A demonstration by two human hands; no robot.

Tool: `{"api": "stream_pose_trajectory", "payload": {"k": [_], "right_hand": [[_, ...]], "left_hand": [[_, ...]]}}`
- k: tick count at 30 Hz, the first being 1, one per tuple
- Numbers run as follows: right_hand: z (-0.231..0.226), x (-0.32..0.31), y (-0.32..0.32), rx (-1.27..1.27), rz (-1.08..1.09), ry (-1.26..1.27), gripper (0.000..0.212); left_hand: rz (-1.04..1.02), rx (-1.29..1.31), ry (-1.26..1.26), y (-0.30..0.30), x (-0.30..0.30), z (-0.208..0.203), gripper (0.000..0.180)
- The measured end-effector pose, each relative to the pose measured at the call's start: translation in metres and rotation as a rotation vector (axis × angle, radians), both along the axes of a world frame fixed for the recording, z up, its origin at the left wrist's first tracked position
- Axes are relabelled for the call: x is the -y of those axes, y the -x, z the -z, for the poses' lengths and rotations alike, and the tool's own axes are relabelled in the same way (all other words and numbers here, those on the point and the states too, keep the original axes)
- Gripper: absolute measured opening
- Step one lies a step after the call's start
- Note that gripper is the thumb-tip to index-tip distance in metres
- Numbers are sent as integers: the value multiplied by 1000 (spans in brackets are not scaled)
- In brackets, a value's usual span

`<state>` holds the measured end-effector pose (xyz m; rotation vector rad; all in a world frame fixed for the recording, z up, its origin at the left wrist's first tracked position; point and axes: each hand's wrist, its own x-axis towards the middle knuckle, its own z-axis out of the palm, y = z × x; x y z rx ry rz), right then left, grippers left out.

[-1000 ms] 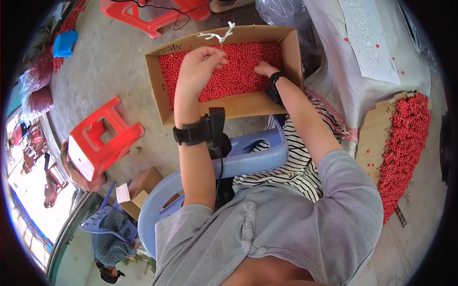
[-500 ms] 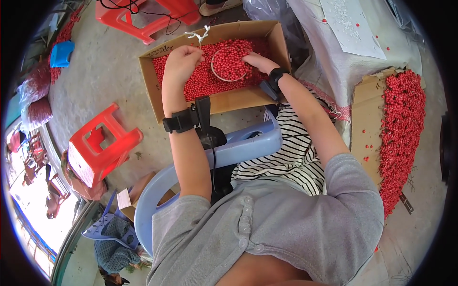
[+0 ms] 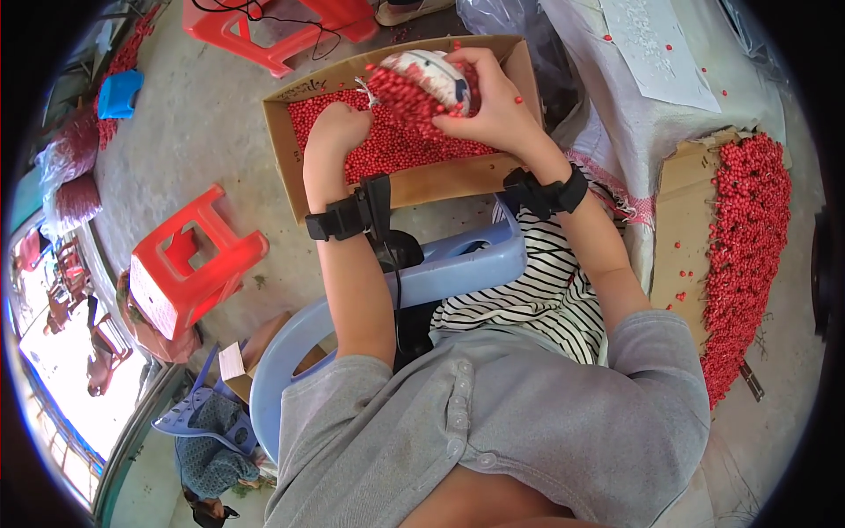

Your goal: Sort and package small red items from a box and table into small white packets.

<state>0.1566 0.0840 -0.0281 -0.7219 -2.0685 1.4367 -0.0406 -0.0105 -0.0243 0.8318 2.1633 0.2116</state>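
Observation:
A cardboard box holding a bed of small red berry-like beads lies in front of me. Above it, my right hand grips a round white bowl with dark marks, thumb and fingers spread around its side. The bowl is tipped, and red beads spill from it in a blur toward the box. My left hand is closed at the box's left part, pinching a small white branched stem. The stem's tips stick up beside the falling beads; its lower end is hidden by my fingers.
A blue plastic chair stands between me and the box. Red stools are at left. At right, many red-beaded stems lie on cardboard, near a covered surface with a white sheet. A person sits at lower left.
My right hand has lifted the bowl out of the beads and tipped it, so beads now pour out. My left hand has lowered the white stem slightly toward the box.

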Motion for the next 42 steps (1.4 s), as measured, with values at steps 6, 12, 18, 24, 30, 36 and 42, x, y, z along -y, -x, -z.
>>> {"api": "stream_pose_trajectory", "payload": {"k": [6, 12, 18, 24, 30, 36, 42], "right_hand": [[-2, 10, 8, 41, 111, -559, 62], [43, -18, 11, 191, 291, -435, 59], [150, -26, 15, 896, 156, -158, 54], [224, -31, 8, 904, -115, 597, 67], [162, -19, 2, 616, -98, 936, 63], [59, -27, -13, 430, -111, 776, 58], [18, -11, -1, 120, -38, 139, 58]], "left_hand": [[-45, 233, 38, -8, -4, -11, 19], [-76, 282, -29, -9, -1, -14, 21], [-14, 159, -72, 1, 1, -1, 15], [-102, -149, -399, -10, 2, -5, 16], [-103, -176, -265, 6, 13, -3, 16], [-101, -163, -96, 11, 11, -2, 12], [-42, -102, -75, 15, 9, 11, 10]]}}
